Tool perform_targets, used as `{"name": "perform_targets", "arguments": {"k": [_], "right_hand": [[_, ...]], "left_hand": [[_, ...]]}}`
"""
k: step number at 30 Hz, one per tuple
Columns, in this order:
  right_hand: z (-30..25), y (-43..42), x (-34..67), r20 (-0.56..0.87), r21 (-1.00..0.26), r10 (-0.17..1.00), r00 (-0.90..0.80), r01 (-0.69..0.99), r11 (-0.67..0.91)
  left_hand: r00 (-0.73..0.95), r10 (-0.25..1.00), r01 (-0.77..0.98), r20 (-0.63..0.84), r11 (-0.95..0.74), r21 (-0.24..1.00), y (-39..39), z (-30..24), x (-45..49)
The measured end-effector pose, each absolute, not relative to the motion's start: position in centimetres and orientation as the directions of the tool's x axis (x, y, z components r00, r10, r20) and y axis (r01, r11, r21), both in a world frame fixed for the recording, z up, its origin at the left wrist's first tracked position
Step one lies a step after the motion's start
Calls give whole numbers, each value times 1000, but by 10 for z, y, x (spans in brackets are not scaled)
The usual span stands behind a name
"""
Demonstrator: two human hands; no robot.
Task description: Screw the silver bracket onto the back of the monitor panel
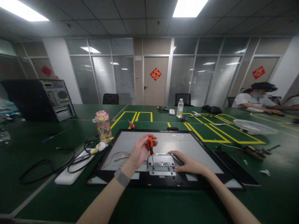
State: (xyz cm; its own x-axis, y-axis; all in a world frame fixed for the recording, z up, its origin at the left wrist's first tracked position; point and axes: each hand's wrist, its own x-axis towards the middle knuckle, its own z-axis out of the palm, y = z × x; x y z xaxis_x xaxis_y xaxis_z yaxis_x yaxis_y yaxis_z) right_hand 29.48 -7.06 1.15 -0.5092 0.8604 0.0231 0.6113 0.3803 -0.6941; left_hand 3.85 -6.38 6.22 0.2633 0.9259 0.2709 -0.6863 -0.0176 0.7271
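- Screwdriver [150, 144] with orange-and-black handle: upright, slightly tilted, in the left hand [137, 152]. Fingers of that hand narrowed around the handle, near its top; shaft runs down below them.
- Tip ends at the left part of the metal bracket [162, 173]; too small to tell whether it sits in a screw.
- Right hand [188, 163]: at the bracket's right end, fingers parted, fingertips by the far edge, thumb by the near edge. Cannot tell whether they grip it or only rest there.
- Bracket lies between the two hands, near the close edge of a flat grey panel [201, 155] with black frame. Panel lies on the green surface [149, 205].
- Thin wires [116, 158] across the panel, left of the bracket.
- Just left of the panel: pink-lidded bottle [104, 129], white power strip [71, 174], black cable [46, 171].
- Right of it: black slab [235, 168], flat on the surface.
- Beyond the panel: red-handled tool [131, 125], clear bottle [180, 109].
- Far right: a seated person [245, 100], arm on the surface.
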Motion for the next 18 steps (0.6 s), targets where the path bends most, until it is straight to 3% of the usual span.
{"name": "perform_targets", "arguments": {"k": [9, 14, 18], "right_hand": [[10, -70, 296, 19, -695, 859, -511, 611, 379], [11, -70, 296, 11, -693, 862, -507, 617, 372], [8, -68, 297, 20, -694, 860, -509, 613, 379]], "left_hand": [[198, 943, -631, 267, -86, 771, -61, 59, 37], [256, 931, -707, 259, -2, 707, -65, 62, 38], [259, 932, -682, 254, -10, 731, -64, 61, 38]]}}
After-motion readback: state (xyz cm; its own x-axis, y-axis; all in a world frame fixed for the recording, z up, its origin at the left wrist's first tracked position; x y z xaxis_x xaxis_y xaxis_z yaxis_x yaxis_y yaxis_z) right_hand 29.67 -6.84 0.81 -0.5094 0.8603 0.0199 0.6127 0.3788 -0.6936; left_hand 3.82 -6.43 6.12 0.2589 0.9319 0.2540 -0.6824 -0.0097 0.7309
